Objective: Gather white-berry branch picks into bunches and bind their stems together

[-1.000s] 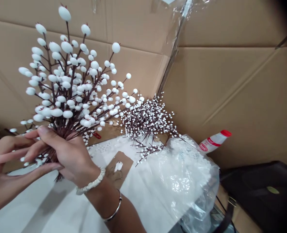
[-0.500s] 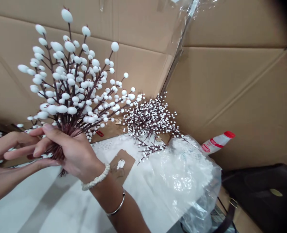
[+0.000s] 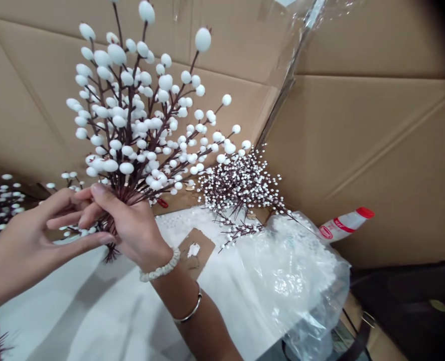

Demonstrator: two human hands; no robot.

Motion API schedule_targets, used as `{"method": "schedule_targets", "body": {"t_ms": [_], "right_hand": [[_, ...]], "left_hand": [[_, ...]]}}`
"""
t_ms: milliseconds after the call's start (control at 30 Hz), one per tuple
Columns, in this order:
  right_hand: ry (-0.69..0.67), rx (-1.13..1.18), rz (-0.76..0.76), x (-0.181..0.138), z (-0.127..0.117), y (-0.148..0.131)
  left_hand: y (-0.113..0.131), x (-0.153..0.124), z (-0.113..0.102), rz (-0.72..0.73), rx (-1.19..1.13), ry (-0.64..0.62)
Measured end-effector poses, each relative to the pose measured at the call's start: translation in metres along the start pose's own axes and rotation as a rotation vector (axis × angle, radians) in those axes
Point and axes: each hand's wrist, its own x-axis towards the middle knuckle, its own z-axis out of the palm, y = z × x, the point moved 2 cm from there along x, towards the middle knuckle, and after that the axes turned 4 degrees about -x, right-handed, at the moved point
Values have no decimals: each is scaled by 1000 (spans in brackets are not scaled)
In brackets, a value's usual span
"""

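Two hands are on one bundle of white-berried stems point(image 3: 132, 125), which stands upright left of the clear plastic bag point(image 3: 301, 281). My right hand point(image 3: 132, 225) closes narrowly around the stems, holding them. My left hand point(image 3: 26, 255) stays open, its fingers point(image 3: 60, 200) curved beside them. Under the bag lies a white sheet point(image 3: 94, 311). Behind the bag rise cardboard walls point(image 3: 357, 150), with a finer berry sprig point(image 3: 241, 183) and a red-capped bottle point(image 3: 344, 223) touching it. A black case point(image 3: 406, 311) sits to its right.

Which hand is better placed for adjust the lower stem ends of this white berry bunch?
Probably the left hand: its fingers are open beside the lower stems, while the right hand grips the white berry bunch and would have to let go.
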Motion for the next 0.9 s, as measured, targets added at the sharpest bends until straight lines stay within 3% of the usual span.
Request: {"method": "schedule_targets", "body": {"t_ms": [200,400,533,700,900], "right_hand": [[29,26,-113,-6,1,-10],[143,30,-262,-8,-2,-18],[231,-11,-295,-7,-7,-23],[219,-3,-308,-7,-8,-22],[204,39,-302,-7,-6,-18]], "left_hand": [[27,-7,-1,43,13,91],[61,-17,1,153,226,412],[71,-18,3,299,172,346],[72,-16,9,324,151,277],[72,-16,17,429,302,381]]}}
